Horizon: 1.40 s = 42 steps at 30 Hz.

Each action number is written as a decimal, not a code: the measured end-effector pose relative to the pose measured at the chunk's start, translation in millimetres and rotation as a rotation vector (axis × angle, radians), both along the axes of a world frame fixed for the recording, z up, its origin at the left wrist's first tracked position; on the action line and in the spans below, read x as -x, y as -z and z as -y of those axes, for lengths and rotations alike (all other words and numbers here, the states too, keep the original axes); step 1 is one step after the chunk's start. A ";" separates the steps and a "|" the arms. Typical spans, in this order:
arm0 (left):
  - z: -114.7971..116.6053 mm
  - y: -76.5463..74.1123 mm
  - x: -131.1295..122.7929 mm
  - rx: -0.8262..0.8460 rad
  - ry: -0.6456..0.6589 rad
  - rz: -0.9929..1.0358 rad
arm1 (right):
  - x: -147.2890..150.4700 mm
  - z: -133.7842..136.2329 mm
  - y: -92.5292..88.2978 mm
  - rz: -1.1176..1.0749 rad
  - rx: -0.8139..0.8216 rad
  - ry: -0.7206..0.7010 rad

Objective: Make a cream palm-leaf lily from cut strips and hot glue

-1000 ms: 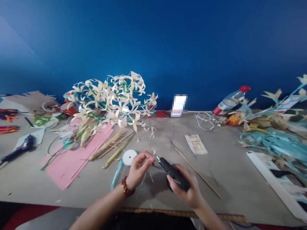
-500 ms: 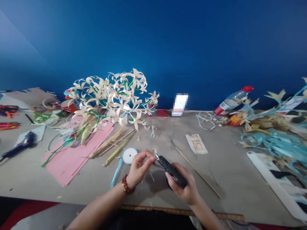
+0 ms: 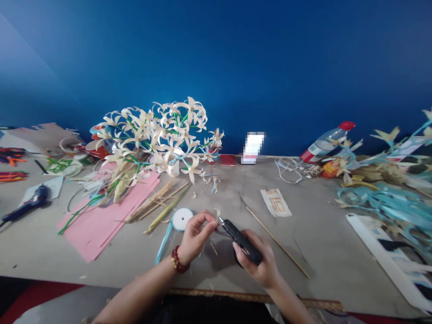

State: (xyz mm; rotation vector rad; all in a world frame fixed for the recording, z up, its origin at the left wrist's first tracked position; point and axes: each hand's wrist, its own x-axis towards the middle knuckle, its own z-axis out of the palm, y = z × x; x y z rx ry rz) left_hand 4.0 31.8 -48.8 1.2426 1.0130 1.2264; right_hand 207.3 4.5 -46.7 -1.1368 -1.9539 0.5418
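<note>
My right hand [image 3: 259,265] is wrapped round a black glue gun [image 3: 241,240], whose nozzle points up-left toward my left hand [image 3: 195,236]. My left hand, with a red bead bracelet on its wrist, pinches a small pale petal piece [image 3: 216,213] right at the nozzle tip. Just left of that hand lies a roll of light blue ribbon [image 3: 181,219] with a strip trailing toward me. A big bunch of cream paper flowers [image 3: 162,135] on green stems lies at the back left.
Pink paper sheets [image 3: 101,220] and thin sticks [image 3: 162,204] lie left of my hands. A long skewer [image 3: 276,242] and a small printed card [image 3: 276,202] lie to the right. A blue glue gun [image 3: 25,204] rests far left. A bottle [image 3: 326,143] and teal ribbon flowers [image 3: 388,198] crowd the right.
Both hands hold nearly the same pose; the view has only shifted slightly.
</note>
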 end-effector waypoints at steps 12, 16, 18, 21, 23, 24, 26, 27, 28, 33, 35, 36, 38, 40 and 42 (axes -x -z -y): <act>-1.6 -0.2 -0.7 -0.021 0.004 0.002 | 0.0 1.2 3.9 0.015 0.002 -0.017; -0.9 -2.4 -1.2 -0.029 0.000 0.004 | 0.3 1.3 2.4 0.022 -0.006 -0.027; -0.7 -3.0 -1.5 -0.028 -0.002 0.002 | 1.0 1.2 0.0 0.029 -0.025 -0.023; -0.4 -4.4 -1.6 -0.022 -0.004 -0.001 | 1.2 0.1 -2.4 0.046 -0.055 -0.018; 0.1 -5.3 -1.3 -0.025 -0.004 -0.007 | -1.4 -1.5 -1.7 0.072 -0.066 -0.002; 0.4 -5.5 -0.9 -0.027 -0.005 -0.007 | -4.1 -2.6 -0.6 0.095 -0.072 0.017; 0.9 -4.9 -0.1 -0.027 -0.002 0.001 | -13.5 -5.1 2.6 0.163 -0.077 0.068; 1.0 -4.0 0.4 -0.027 -0.003 0.009 | -20.5 -6.5 4.3 0.204 -0.078 0.104; 0.9 -2.7 0.8 -0.026 0.000 0.013 | -29.1 -8.0 5.9 0.255 -0.075 0.146; 0.0 3.4 0.4 -0.019 0.007 0.046 | -88.0 -16.5 11.6 0.635 -0.086 0.469; 0.8 2.9 -1.1 -0.008 0.024 0.055 | -113.0 -20.9 15.7 0.746 -0.061 0.515; 1.3 2.0 -1.8 -0.007 0.032 0.055 | -124.8 -23.4 18.5 0.774 -0.045 0.524; 1.9 0.2 -3.0 -0.009 0.041 0.048 | -146.0 -28.6 23.7 0.780 -0.025 0.508; 1.8 -0.8 -3.8 -0.012 0.036 0.041 | -162.4 -32.9 23.9 0.759 0.010 0.433; 1.2 -0.6 -4.4 -0.012 0.024 0.044 | -170.1 -35.7 14.6 0.743 0.035 0.335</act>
